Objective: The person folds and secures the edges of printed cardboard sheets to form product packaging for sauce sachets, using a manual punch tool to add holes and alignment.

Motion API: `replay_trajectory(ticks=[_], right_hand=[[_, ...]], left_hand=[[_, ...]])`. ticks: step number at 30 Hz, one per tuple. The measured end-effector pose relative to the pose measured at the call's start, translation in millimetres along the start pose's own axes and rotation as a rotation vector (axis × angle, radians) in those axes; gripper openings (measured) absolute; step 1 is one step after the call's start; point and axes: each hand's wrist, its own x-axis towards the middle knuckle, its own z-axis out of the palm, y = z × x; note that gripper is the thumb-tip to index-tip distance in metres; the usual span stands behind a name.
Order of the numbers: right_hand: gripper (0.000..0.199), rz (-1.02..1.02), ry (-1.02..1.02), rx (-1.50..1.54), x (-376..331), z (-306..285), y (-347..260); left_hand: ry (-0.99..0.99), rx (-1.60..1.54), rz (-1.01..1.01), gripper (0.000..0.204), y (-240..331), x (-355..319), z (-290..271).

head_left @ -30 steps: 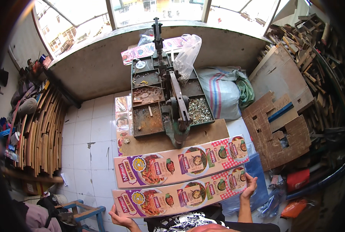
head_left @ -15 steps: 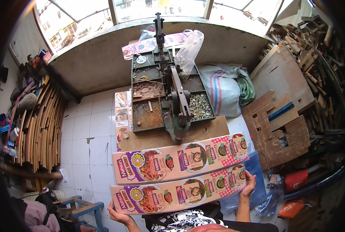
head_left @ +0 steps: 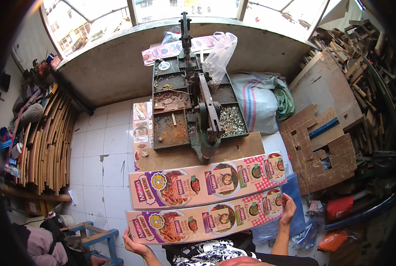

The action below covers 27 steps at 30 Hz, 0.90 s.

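I hold a long printed strip (head_left: pixel 233 226) with food pictures, pale orange with a purple patch and red checks, under a glossy surface. My left hand (head_left: pixel 136 244) grips its left end at the lower corner; my right hand (head_left: pixel 288 211) is closed on the right end. Just beyond it lies a matching printed strip (head_left: pixel 198 184), nearly parallel. Past that, a dark green hand press (head_left: pixel 206 122) with a long lever stands over a brown board (head_left: pixel 171 159). Around the press is a compartment tray (head_left: pixel 171 128); small metal rings (head_left: pixel 232 120) fill its near right compartment.
A clear plastic bag (head_left: pixel 218 57) of small parts rests on the tray's far side. To the right are a white striped sack (head_left: pixel 254 104), cut wooden boards (head_left: pixel 317 142) and scrap wood (head_left: pixel 362 75). Wooden slats (head_left: pixel 47 146) and a blue stool frame (head_left: pixel 98 239) stand left.
The view has shifted slightly. Both hands keep their hold on the nearer strip, which stays almost in place; my right-hand fingers look a little straighter.
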Motion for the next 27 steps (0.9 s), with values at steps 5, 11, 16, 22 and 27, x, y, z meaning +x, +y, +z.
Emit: replay_trajectory(ticks=[5,11,16,22,27], right_hand=[[0.054,0.032,-0.046,-0.025,6,5,-3],[0.05,0.068,-0.044,0.047,4,8,-1],[0.048,-0.073,-0.094,-0.132,6,-1,3],[0.035,-0.071,-0.021,-0.396,23,0,-29],[0.018,-0.545,0.07,-0.731,58,37,-64]], left_hand=[[0.0,-0.016,-0.022,0.055,6,-4,5],[0.007,-0.032,-0.021,0.051,4,-2,4],[-0.078,0.066,-0.011,0.051,11,2,-7],[-0.283,0.407,0.396,0.041,44,32,-7],[-0.439,0.36,0.567,0.025,117,39,75]])
